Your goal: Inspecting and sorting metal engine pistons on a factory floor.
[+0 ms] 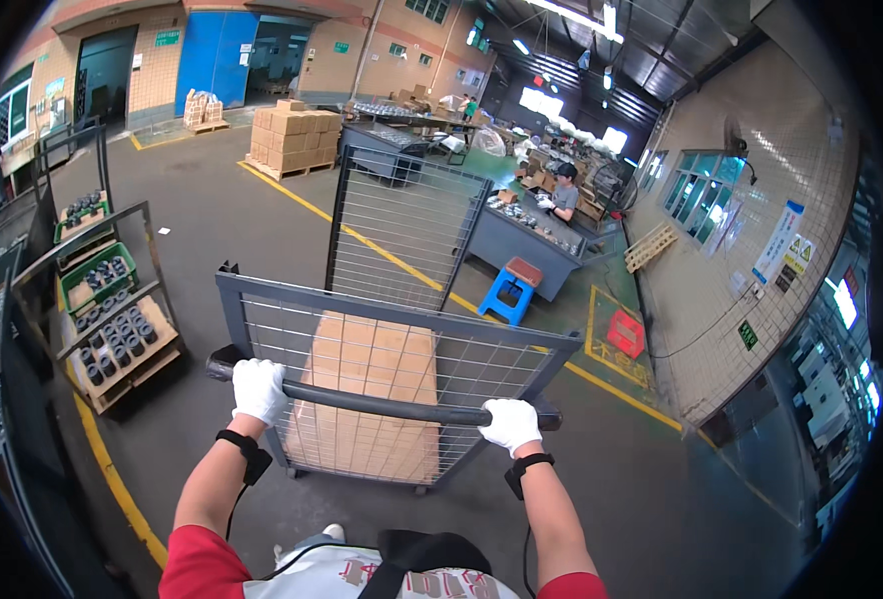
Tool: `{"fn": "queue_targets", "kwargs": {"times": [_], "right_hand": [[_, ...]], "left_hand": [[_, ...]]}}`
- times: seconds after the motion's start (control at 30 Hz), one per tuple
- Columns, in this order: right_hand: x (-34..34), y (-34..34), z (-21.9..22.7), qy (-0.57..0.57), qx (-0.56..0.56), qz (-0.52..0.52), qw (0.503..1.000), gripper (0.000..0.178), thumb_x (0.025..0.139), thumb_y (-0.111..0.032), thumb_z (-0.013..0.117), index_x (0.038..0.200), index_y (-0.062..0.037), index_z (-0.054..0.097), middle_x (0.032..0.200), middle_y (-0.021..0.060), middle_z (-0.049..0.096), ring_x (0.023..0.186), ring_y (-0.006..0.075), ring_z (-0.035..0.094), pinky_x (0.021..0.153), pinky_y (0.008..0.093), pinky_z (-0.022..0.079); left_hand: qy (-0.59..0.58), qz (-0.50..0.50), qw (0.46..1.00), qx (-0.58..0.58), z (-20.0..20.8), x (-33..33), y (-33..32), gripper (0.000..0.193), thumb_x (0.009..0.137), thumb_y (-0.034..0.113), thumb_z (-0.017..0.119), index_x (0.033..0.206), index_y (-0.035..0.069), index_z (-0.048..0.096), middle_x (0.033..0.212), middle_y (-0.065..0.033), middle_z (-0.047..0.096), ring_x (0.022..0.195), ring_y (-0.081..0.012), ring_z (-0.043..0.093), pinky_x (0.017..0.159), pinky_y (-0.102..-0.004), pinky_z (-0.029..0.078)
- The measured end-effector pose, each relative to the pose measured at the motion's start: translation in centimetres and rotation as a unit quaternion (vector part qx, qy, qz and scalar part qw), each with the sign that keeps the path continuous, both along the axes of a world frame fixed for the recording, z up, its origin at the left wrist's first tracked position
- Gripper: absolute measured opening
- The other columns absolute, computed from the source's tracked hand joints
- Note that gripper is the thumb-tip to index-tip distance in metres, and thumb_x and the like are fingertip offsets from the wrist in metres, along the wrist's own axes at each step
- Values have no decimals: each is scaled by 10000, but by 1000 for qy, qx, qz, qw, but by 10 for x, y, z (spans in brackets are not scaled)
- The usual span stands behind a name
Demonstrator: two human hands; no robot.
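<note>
Both my hands, in white gloves, grip the dark push bar (381, 403) of a wheeled wire-mesh cart (391, 299). My left hand (259, 390) is wrapped round the bar near its left end. Toward the right end, my right hand (511, 426) closes on the same bar. Through the near mesh a brown board (366, 384) shows, lying on the cart's base. A second tall mesh panel (401, 220) rises at the cart's far end. The fingertips of both hands are partly hidden by the bar and gloves.
Racks and pallets with dark cylindrical parts (120, 339) line the left. Ahead are stacked cartons (292, 137) on a pallet. A person (564, 195) works at a grey table (521, 245), with a blue stool (511, 290) before it. A red box (625, 333) stands by the right wall.
</note>
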State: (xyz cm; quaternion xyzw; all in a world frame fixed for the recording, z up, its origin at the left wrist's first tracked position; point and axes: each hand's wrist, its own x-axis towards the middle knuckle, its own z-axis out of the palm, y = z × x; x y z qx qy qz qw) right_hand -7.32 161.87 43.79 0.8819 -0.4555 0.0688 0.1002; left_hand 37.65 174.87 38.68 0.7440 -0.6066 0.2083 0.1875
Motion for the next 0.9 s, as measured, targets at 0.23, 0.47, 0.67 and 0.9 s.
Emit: {"fn": "queue_targets", "kwargs": {"times": [0.23, 0.47, 0.67, 0.9], "right_hand": [[-23, -166, 11, 53, 24, -4, 998, 194, 760, -338, 665, 809, -155, 707, 803, 104, 725, 777, 299, 716, 714, 426, 564], [-46, -331, 3, 24, 21, 36, 999, 174, 776, -314, 639, 792, -156, 712, 780, 107, 716, 764, 317, 710, 712, 442, 555], [-43, -463, 0, 12, 41, 63, 997, 173, 786, -307, 633, 794, -154, 713, 783, 108, 716, 776, 316, 712, 733, 446, 555], [-36, -595, 2, -5, 13, 106, 994, 161, 769, -295, 653, 806, -165, 741, 799, 105, 729, 776, 296, 721, 693, 429, 559]], "left_hand": [[5, -14, 1000, 1, 2, -35, -131, 36, 770, 150, 616, 735, 143, 609, 723, -86, 629, 752, -296, 627, 720, -449, 426], [-22, 33, 999, -4, 5, -74, -252, 96, 727, 184, 679, 707, 159, 589, 703, -83, 610, 720, -293, 615, 699, -451, 422], [-29, 69, 997, 18, -2, -83, -362, 104, 653, 135, 678, 709, 144, 591, 728, -84, 619, 755, -304, 611, 717, -450, 424], [-3, 127, 992, 20, 14, -105, -467, 111, 638, 145, 694, 741, 154, 654, 735, -85, 661, 781, -291, 646, 711, -433, 450]]}}
